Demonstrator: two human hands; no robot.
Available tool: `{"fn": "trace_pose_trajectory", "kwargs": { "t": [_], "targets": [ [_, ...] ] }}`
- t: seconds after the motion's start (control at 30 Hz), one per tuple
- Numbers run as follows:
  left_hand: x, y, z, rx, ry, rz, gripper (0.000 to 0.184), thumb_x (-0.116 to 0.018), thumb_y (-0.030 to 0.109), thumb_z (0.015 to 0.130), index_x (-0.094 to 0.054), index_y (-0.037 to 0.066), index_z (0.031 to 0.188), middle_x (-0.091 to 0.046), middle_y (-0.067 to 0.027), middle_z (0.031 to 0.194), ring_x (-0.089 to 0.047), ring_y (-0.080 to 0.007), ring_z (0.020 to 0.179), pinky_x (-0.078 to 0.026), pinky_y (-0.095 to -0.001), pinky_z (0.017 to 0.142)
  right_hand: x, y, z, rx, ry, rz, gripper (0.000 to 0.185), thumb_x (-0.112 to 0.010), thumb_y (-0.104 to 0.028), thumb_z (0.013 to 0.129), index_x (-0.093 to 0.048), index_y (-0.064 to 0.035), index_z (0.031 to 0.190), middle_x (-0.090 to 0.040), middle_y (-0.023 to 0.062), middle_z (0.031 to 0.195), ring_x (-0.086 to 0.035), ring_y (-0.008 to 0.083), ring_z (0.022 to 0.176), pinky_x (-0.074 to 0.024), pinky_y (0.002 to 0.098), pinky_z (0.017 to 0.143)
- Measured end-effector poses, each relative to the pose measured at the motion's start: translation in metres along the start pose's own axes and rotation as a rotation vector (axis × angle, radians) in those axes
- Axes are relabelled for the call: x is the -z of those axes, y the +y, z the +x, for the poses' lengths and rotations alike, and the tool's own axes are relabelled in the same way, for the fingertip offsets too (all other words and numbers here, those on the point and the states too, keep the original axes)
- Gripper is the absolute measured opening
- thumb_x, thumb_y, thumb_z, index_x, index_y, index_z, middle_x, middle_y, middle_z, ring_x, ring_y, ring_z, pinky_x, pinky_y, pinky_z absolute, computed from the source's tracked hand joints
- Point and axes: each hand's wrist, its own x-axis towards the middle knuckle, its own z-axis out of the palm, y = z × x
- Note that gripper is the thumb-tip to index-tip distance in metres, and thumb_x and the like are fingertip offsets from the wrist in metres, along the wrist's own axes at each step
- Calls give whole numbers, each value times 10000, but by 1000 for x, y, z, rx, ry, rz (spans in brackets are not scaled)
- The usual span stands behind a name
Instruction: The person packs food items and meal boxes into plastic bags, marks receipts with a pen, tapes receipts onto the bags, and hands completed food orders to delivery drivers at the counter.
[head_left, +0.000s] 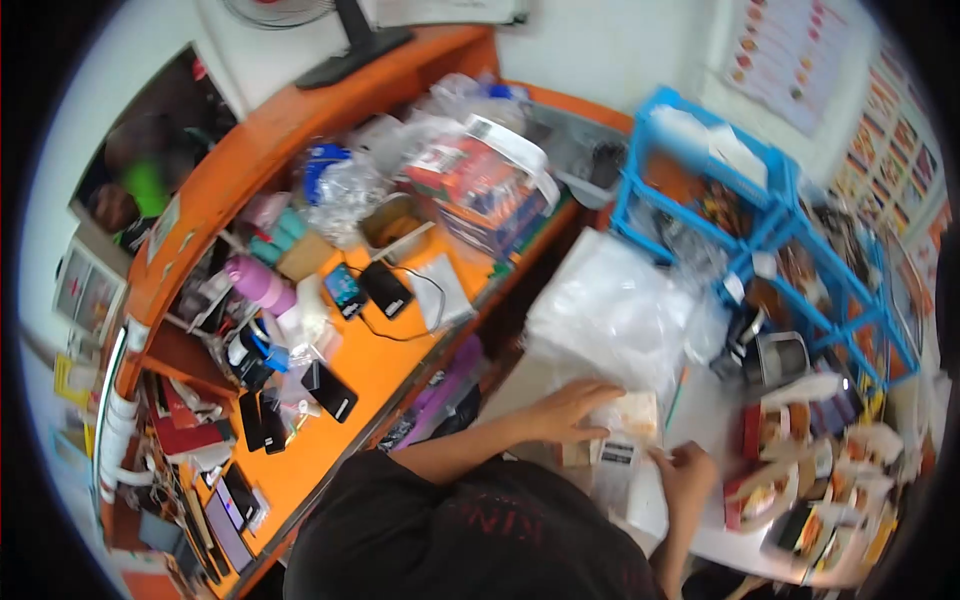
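At the white counter's near edge, my left hand (pixel 570 412) reaches in with fingers stretched and spread, beside a pale, flat packet (pixel 636 415). Just below lies a clear plastic bag (pixel 612 480) with a black-and-white label. The fingers of my right hand (pixel 685 473) are bent and pinched at the bag's right side; blur hides the exact contact. A small light-brown box (pixel 575 454) sits under my left hand, partly covered.
A stack of clear plastic bags (pixel 610 310) lies ahead. Blue plastic racks (pixel 790 225) stand behind it. Red-and-white food boxes (pixel 765 490) crowd the right. On the left, an orange desk (pixel 390 355) carries phones (pixel 330 390), a purple bottle (pixel 260 285) and a large printed carton (pixel 480 185).
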Motion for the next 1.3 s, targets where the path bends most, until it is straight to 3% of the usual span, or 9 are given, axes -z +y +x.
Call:
{"fn": "trace_pose_trajectory", "kwargs": {
  "t": [0.2,0.3,0.4,0.5,0.6,0.97,1.07,1.1,1.3],
  "targets": [
    [9,-8,-8,136,247,-249,458,-558,163,909,-434,26,1327,-480,-174,1312,-445,-308,1243,-336,-390,1045,-7,-65,9,349,91,48,377,-739,-77,679,-596,21,1014,-603,168,971,-527,347,989,-387,434,921],
    [32,-15,-19,118,360,-211,413,-548,144,914,-465,31,1303,-496,-166,1296,-450,-298,1241,-341,-386,1041,-81,-51,0,536,-58,-144,330,-666,-42,731,-593,31,1044,-609,178,973,-532,356,987,-385,458,921],
    [60,-30,-40,150,457,-227,379,-550,122,910,-494,31,1274,-522,-152,1268,-472,-277,1221,-351,-378,1033,-76,-50,14,-66,-80,145,274,-532,-18,831,-574,60,1090,-591,239,1039,-537,398,1011,-427,432,887],
    [80,-52,-67,200,602,-230,358,-560,123,916,-503,22,1254,-554,-128,1212,-524,-232,1147,-394,-349,993,-95,-44,22,212,540,38,297,-472,-74,936,-539,94,1172,-611,245,1060,-586,335,983,-447,398,890],
    [103,-63,-95,321,750,-387,292,-544,136,944,-515,18,1210,-582,-87,1154,-549,-171,1086,-421,-319,955,-68,-82,78,273,339,482,325,-450,-122,978,-519,102,1202,-590,277,1134,-584,347,1018,-444,377,906],
    [154,-104,-190,447,883,-425,242,-576,125,927,-540,25,1144,-616,-89,1048,-595,-165,1001,-464,-296,880,-198,-57,231,435,266,-118,513,-508,-238,928,-413,89,1312,-463,290,1304,-424,444,1198,-307,472,1038],
    [161,-106,-208,410,888,-429,226,-576,135,927,-555,18,1120,-634,-90,1028,-604,-166,987,-467,-293,874,-217,-42,242,452,447,-121,556,-524,-270,910,-403,81,1325,-465,281,1309,-416,444,1208,-301,469,1046],
    [160,-111,-212,404,897,-414,219,-582,143,924,-572,13,1101,-647,-94,1007,-613,-170,965,-468,-288,871,-205,-82,219,504,517,-95,409,-577,-367,866,-573,28,972,-575,230,834,-547,420,742,-451,473,689],
    [174,-105,-213,534,732,-500,178,-561,138,922,-598,12,1041,-651,-84,969,-618,-153,916,-477,-292,826,-200,-113,199,602,666,-74,554,-513,-488,862,-560,60,930,-547,267,796,-488,454,665,-397,523,621]
  ]
}}
